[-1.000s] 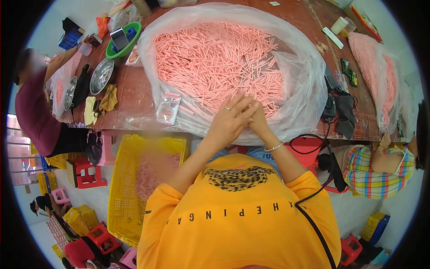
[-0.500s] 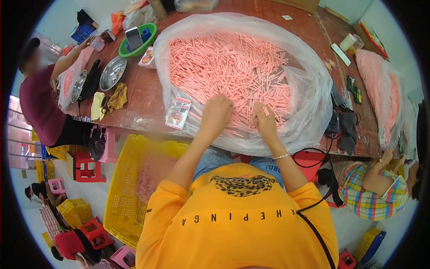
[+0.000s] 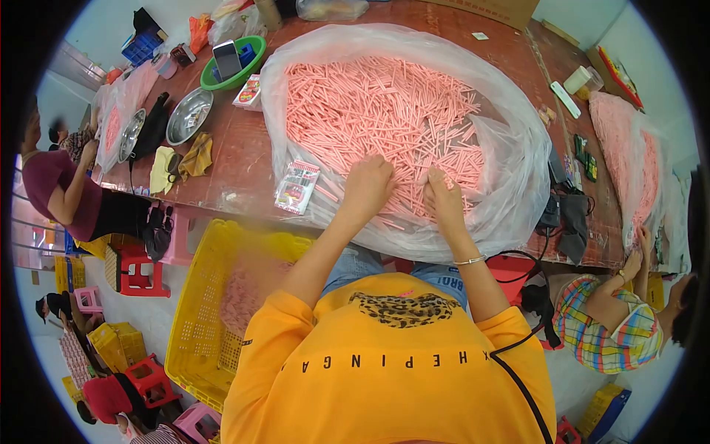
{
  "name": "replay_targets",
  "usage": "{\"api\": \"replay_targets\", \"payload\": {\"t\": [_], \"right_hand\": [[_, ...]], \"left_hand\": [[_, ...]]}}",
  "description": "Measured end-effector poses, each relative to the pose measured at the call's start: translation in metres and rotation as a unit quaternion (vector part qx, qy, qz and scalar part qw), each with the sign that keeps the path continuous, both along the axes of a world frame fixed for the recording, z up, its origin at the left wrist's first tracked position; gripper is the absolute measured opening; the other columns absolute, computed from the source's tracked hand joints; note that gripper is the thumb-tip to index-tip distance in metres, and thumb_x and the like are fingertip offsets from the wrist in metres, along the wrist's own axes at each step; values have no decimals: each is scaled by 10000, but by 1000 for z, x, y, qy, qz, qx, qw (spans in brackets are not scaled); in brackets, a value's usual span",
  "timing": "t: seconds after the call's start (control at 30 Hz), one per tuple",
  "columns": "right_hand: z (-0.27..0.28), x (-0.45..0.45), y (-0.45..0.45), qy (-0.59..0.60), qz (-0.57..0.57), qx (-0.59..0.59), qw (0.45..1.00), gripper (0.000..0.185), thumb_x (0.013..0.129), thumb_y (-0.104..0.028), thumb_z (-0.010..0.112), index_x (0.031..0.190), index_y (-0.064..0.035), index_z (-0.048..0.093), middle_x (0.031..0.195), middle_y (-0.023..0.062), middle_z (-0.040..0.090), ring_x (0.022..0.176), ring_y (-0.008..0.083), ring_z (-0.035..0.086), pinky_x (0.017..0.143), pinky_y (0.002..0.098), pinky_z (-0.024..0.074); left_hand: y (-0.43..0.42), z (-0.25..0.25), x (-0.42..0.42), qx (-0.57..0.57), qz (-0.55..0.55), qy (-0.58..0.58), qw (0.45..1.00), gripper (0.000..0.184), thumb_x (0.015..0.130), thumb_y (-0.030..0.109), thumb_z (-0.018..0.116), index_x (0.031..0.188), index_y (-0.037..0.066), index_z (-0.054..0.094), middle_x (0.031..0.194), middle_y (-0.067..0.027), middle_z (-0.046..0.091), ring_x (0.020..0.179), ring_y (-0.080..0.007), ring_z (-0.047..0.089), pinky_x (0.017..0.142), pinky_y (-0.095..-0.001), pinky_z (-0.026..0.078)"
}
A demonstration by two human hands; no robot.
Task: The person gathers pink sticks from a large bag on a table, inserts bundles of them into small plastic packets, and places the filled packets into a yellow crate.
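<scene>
The person across from me seems to be gathering pink sticks (image 3: 347, 103), heaped loose in an open plastic bag (image 3: 518, 181) on the red table (image 3: 240, 164). Left hand (image 3: 370, 186) and right hand (image 3: 445, 204) curl at the heap's near side; whether either grips any, I can't tell. Such thin pieces call for light fingertips next.

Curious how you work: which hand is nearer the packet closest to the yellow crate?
Left. The left hand is to the right of that packet; the right hand is farther right.
</scene>
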State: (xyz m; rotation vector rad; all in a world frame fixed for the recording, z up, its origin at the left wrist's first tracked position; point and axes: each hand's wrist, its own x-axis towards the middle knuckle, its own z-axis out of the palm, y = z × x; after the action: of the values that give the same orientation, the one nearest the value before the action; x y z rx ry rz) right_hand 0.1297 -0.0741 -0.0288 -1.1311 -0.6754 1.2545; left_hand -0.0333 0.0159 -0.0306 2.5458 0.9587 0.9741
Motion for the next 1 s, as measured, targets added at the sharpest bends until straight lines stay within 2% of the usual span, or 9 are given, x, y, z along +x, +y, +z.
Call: {"api": "replay_targets", "payload": {"t": [0.13, 0.33, 0.43, 0.6, 0.63, 0.73, 0.83, 0.93, 1.0], "right_hand": [[-3, -1, -2, -1, 6, 15, 1000, 349, 1037, -338, 487, 852, -65, 605, 531, -99, 289, 429, 11, 226, 395, 214, 181], [-1, 0, -5, 5, 7, 1, 1000, 342, 1030, -350, 500, 881, -64, 615, 547, -97, 309, 441, 6, 248, 399, 204, 195], [6, -5, -5, -1, -3, 18, 1000, 289, 1024, -312, 518, 946, -54, 622, 583, -93, 372, 452, -2, 279, 402, 193, 207], [0, -13, 2, -126, 14, -3, 992, 196, 1012, -216, 529, 1007, -34, 601, 693, -42, 494, 574, 26, 431, 486, 191, 356], [-1, -18, 7, -167, 3, -12, 986, 180, 1010, -200, 530, 1000, -31, 593, 712, -29, 513, 604, 33, 459, 509, 194, 387], [-1, -17, 13, -261, -67, 195, 943, 183, 1011, -188, 524, 927, -30, 566, 731, -2, 525, 673, 52, 495, 566, 211, 435], [-18, -6, 13, -271, -5, 203, 941, 208, 1018, -210, 523, 903, -38, 535, 698, 3, 520, 600, 51, 474, 530, 215, 423], [-22, -12, 7, -114, 18, 81, 990, 226, 1022, -255, 526, 902, -64, 525, 627, -25, 462, 494, 36, 389, 448, 213, 362], [-19, -12, 5, -54, 26, 39, 997, 233, 1021, -276, 530, 888, -85, 513, 592, -46, 412, 451, 25, 325, 407, 209, 301]], "left_hand": [[1, -8, -6, -27, 23, 40, 999, 175, 714, 150, 752, 796, 61, 625, 819, -104, 590, 846, -305, 592, 732, -426, 465], [7, -9, -7, -23, 35, 8, 999, 102, 768, 58, 693, 754, 23, 598, 780, -133, 572, 767, -333, 583, 660, -439, 470], [-3, 9, -12, -109, 35, -115, 987, 85, 816, 61, 679, 792, 17, 609, 789, -120, 569, 750, -306, 577, 662, -409, 473], [-37, 25, -11, -160, -62, -138, 975, 70, 842, 68, 670, 858, 15, 626, 830, -111, 583, 779, -285, 590, 696, -379, 475], [-38, 26, -21, -158, -48, -127, 978, 67, 843, 66, 665, 867, 16, 629, 844, -113, 591, 793, -287, 595, 707, -378, 475], [-19, 4, -79, -56, 107, -127, 985, 117, 846, 118, 659, 902, 19, 634, 883, -150, 608, 845, -351, 592, 751, -435, 472], [-2, 1, -138, -40, 308, -35, 950, 268, 791, 231, 744, 926, 21, 647, 912, -166, 616, 880, -353, 600, 796, -436, 470], [12, -29, -170, 0, 382, 49, 923, 343, 723, 269, 802, 890, 12, 649, 893, -168, 618, 857, -341, 607, 811, -437, 456], [24, -37, -178, -94, 359, -46, 928, 279, 736, 202, 791, 814, -13, 633, 834, -168, 629, 775, -305, 613, 725, -394, 473]]}}
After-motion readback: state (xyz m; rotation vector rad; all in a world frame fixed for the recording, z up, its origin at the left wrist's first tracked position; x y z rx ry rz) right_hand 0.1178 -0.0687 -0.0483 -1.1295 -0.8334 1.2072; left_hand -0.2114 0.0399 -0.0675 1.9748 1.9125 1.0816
